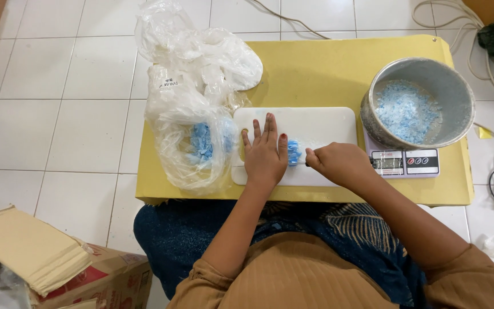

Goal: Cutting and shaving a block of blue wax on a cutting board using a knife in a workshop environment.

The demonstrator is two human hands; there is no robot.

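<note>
On the white board (315, 129) atop the yellow table (315, 71), the left hand (265, 155) lies flat and released, touching the blue pieces (294, 153). The right hand (338, 164) is clenched just beside them; what it grips is hidden. A metal bowl (455, 94) sits on a scale (404, 163) at the right.

So the white plastic cutting board (315, 129) sits mid-front on the low yellow table (315, 68). Clear plastic bag of blue pieces (192, 143) hangs over the left edge, just beside the board. The round grey metal bowl (453, 91) rides on the small digital scale (404, 162) at the right edge.
</note>
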